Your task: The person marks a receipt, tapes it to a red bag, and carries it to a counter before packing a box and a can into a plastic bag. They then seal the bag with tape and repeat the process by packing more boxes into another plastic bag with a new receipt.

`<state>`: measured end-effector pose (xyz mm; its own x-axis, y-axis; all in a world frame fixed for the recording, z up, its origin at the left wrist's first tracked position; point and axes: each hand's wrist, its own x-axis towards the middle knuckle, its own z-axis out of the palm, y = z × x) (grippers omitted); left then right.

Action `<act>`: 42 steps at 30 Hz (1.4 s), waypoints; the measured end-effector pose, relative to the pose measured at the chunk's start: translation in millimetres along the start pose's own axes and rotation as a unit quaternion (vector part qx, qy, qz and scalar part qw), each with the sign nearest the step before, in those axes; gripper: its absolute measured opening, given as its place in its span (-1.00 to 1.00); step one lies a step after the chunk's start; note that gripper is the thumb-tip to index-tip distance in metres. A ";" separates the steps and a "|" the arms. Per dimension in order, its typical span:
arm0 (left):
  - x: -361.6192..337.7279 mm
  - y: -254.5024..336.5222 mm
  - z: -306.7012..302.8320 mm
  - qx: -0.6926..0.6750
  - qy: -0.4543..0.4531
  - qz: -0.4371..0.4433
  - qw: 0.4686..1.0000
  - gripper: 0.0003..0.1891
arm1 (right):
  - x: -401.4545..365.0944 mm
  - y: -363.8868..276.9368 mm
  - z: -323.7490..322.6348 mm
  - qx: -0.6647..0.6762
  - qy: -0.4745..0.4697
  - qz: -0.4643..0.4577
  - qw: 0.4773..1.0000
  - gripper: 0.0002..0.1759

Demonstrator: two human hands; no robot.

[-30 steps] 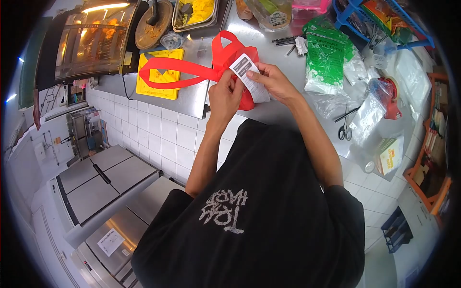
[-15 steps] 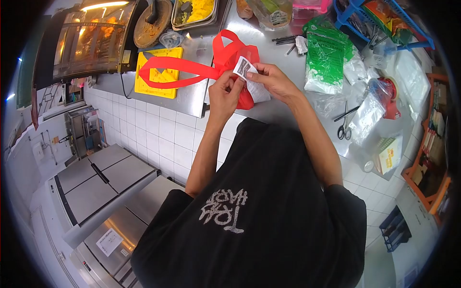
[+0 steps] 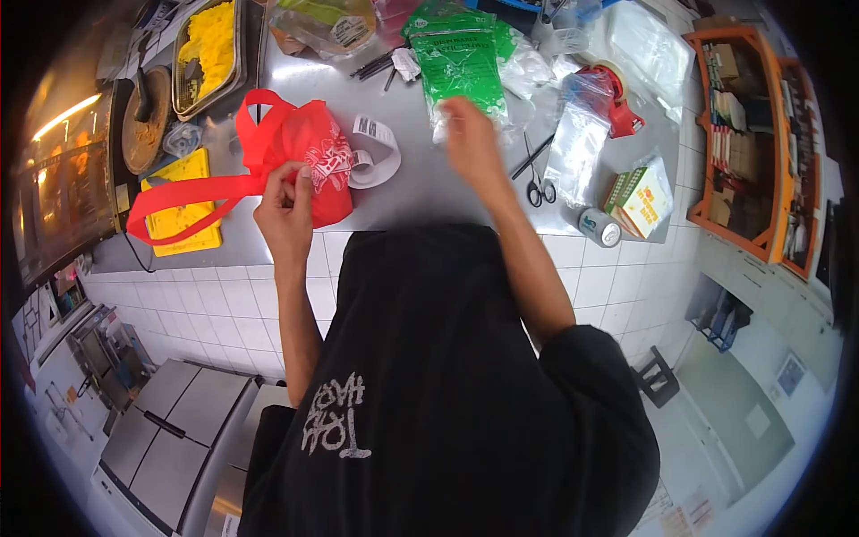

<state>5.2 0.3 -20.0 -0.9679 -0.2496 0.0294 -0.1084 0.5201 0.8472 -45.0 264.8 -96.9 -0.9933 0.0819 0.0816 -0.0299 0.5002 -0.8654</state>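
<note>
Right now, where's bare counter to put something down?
Bare steel counter shows between the paper strip and the right forearm; a smaller patch lies between the food tray and red bag. It's crowded around the green packet and tape dispenser.

Commercial kitchen: steel counter, tray of yellow food, tiled walls.

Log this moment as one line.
left hand: pinching red fabric bag | right hand: blurred, near green plastic packet | white paper strip: curled beside bag
</note>
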 end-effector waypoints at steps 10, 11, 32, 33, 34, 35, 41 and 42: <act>-23.5 26.4 6.6 0.056 0.012 0.052 0.997 -0.81 | -22.7 98.7 -128.8 -0.592 -0.145 -0.105 0.786 -0.84; -24.8 25.9 5.4 0.008 -0.018 -0.006 1.000 -0.81 | -20.0 101.0 -131.6 -0.579 -0.174 -0.139 0.785 -0.84; 34.0 -10.6 131.4 -0.083 -0.254 -0.025 0.963 -0.68 | -24.8 -41.1 -59.4 0.373 0.019 0.070 0.925 -0.81; 27.9 5.1 121.9 -0.241 -0.270 -0.094 0.927 -0.71 | -24.5 -49.7 -47.5 0.403 0.025 0.071 0.912 -0.80; 20.7 21.1 110.9 -0.235 -0.276 -0.095 0.927 -0.71 | -25.2 -58.9 -38.6 0.432 0.030 0.073 0.898 -0.79; 14.8 37.1 99.7 -0.290 -0.273 -0.106 0.911 -0.72 | -27.1 -67.6 -32.0 0.436 0.035 0.075 0.896 -0.79; 0.4 67.4 68.5 -0.384 -0.257 -0.104 0.881 -0.71 | -37.8 -103.5 -27.7 0.257 0.013 0.019 0.966 -0.79; -0.9 71.1 66.8 -0.387 -0.252 -0.104 0.881 -0.72 | -39.3 -107.0 -27.0 0.257 0.012 0.019 0.966 -0.79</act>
<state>-16.8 92.0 4.8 -0.9443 0.2213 -0.2437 -0.2971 -0.2546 0.9203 0.3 231.3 5.8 -0.9921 0.1147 0.0507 -0.0507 0.0028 -0.9987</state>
